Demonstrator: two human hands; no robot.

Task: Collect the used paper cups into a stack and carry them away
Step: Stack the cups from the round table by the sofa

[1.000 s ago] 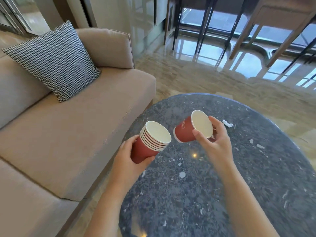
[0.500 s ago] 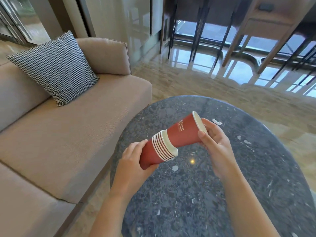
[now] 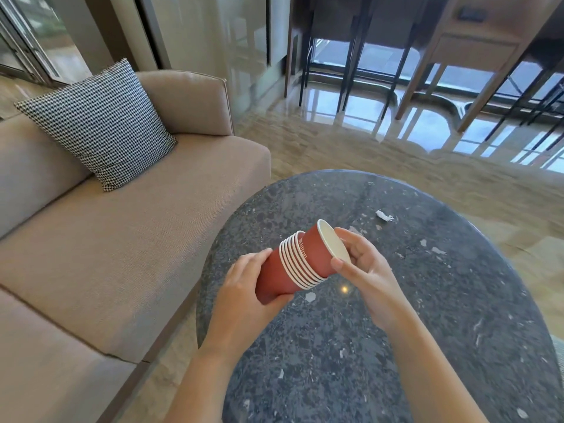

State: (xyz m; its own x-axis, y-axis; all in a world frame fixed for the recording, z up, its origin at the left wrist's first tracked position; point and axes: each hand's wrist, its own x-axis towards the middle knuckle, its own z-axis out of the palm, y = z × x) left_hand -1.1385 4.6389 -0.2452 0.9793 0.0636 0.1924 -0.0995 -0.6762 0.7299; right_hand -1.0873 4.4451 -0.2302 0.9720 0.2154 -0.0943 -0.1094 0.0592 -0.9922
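Stack of red paper cups (image 3: 276,280), held in the air over the near-left part of the round dark stone table (image 3: 396,346), tilted so that its mouth faces up and to your right. Your left hand (image 3: 241,291) grips the base of the stack, its fingers and thumb curled round the outermost cup's red wall. The innermost cup (image 3: 316,254) sits deep in the others, with a band of crowded white rims just below its red wall. Pale lettering runs along that wall, too small to read. Your right hand (image 3: 363,267) holds this cup at its open mouth, thumb tip against the lower edge of the rim and curled fingers against the upper edge. Both forearms enter from the bottom of the view. A small white paper scrap (image 3: 384,215) lies on the tabletop beyond the right hand, apart from the cups. A beige sofa (image 3: 137,239) stands to your left, just beside the table, with a black-and-white patterned cushion (image 3: 97,123) propped in its corner. A glossy marble floor (image 3: 351,141) spreads beyond the table, and dark and wooden furniture legs (image 3: 351,56) stand on it farther off.
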